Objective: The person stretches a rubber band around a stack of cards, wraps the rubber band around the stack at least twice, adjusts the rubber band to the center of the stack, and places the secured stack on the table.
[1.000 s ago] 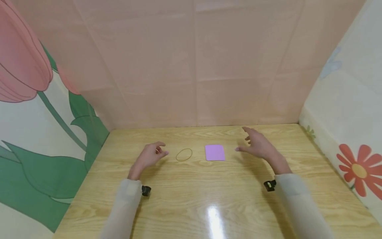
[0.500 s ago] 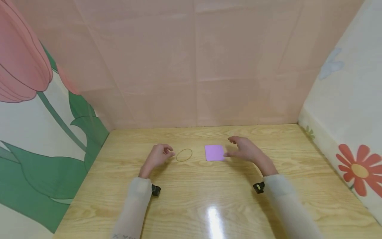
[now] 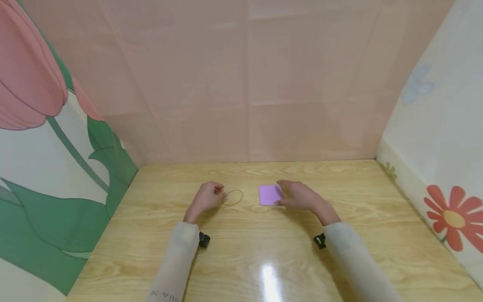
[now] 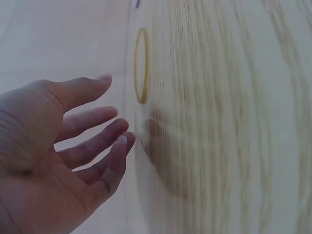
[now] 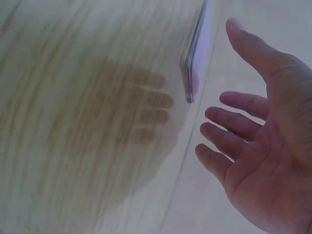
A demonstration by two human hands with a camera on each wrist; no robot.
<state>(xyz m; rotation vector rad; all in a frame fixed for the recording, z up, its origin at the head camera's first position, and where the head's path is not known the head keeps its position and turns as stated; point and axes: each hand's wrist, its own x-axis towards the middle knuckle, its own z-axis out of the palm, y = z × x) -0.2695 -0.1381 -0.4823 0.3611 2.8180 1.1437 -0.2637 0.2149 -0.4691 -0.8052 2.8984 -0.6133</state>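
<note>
A thin yellow rubber band (image 3: 233, 204) lies as an oval loop on the wooden table. My left hand (image 3: 206, 197) hovers at its left side, fingers loosely bent and holding nothing. In the left wrist view the rubber band (image 4: 136, 68) is just beyond the thumb tip, with a gap between. Right of the band lies a flat purple square stack (image 3: 268, 195), rounded at the corners. Its edge (image 5: 187, 73) shows several thin layers in the right wrist view. My right hand (image 3: 302, 196) hovers over the stack's right side, thumb and fingers spread apart, holding nothing.
The wooden table (image 3: 241, 243) ends at a pink sheet (image 3: 241, 105) hung behind it. Walls with flower pictures stand at the left (image 3: 86, 167) and right (image 3: 415, 138). Each wrist carries a small black camera (image 3: 204, 240).
Both hands have moved inward: the left one rightward to the rubber band, the right one leftward and lower to the purple stack. Band and stack lie where they were.
</note>
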